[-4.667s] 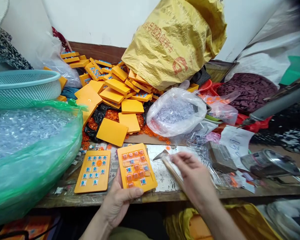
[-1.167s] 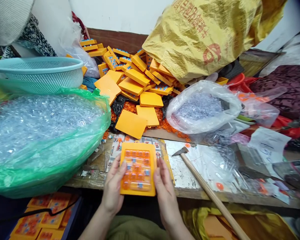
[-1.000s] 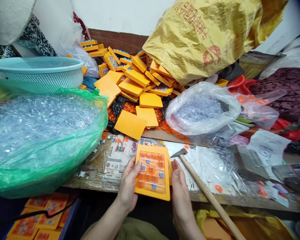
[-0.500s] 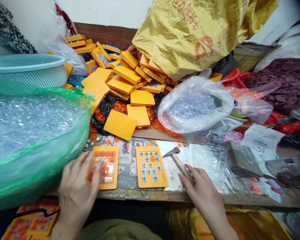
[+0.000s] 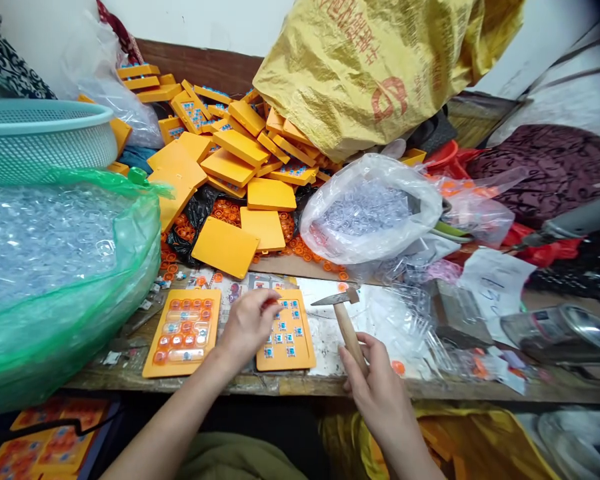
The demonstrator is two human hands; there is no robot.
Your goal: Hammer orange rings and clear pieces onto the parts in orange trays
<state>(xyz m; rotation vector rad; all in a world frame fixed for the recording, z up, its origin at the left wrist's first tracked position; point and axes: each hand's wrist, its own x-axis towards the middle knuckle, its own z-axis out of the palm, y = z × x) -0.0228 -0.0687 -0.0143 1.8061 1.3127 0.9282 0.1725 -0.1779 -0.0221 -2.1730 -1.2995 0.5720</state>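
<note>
Hammer (image 5: 349,333) is now up, right hand (image 5: 381,381) curled round its handle; left hand (image 5: 247,325) has shifted to the blue-dotted panel (image 5: 285,363), pinched, can't tell on what.

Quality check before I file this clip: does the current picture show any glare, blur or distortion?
Head view: bright glints on the green bag and clear container; the right edge looks soft and stretched; the top-right corner falls dark; the hammer looks fairly sharp.

1 head camera | faces forward, down | near workbench (image 5: 300,387)
</note>
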